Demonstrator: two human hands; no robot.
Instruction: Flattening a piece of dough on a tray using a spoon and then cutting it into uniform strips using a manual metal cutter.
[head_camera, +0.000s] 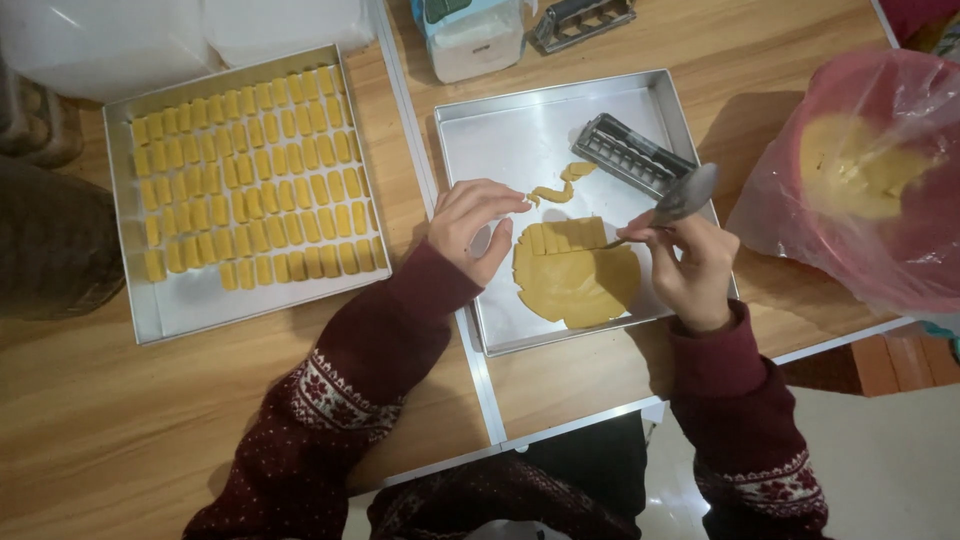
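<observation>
A flat sheet of yellow dough (575, 282) lies in the front part of a shiny metal tray (500, 140), its upper edge cut into several small bars. My right hand (692, 268) holds a metal spoon (686, 196) by its handle, with the handle end touching the cut bars. My left hand (470, 220) hovers at the tray's left side, thumb and fingers pinched near a thin strip of dough scraps (558, 186). A dark metal grid cutter (630, 155) rests in the tray behind the spoon.
A second metal tray (170, 310) to the left holds many rows of small yellow dough bars (250, 170). A pink plastic bag (880, 180) with more dough sits at the right. A box (468, 35) and another metal cutter (580, 20) stand at the back of the wooden table (120, 430).
</observation>
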